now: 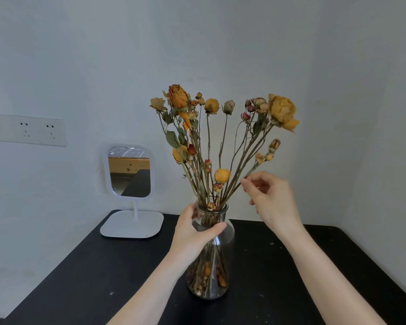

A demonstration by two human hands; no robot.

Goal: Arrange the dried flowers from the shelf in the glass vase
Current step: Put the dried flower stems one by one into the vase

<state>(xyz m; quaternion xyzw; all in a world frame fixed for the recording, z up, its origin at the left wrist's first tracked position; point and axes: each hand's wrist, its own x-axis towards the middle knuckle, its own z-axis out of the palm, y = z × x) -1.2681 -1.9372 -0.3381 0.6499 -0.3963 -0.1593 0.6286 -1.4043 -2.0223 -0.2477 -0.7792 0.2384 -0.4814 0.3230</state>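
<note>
— Where was the glass vase (221, 256)?

— It stood upright near the middle of the black table (291, 266). The dried flowers (178, 96) were in it, their stems fanned out above the neck (loose petals and crumbs lay at the bottom of the glass).

— And the hands?

— The left hand (192, 232) gripped the vase at its neck and shoulder, thumb across the front and fingers round the far side. The right hand (272, 198) was raised just right of the bunch. Its thumb and forefinger pinched the thin stem of a small budded sprig (264, 157), and its other fingers were loosely curled.

— Did that sprig reach into the vase?

— I couldn't tell, because the stem was lost below the fingertips.

— Anything else there?

— A white stand mirror (129, 172) stood at the table's back left corner, well apart from the vase. A double wall socket (27, 130) was further left
</note>
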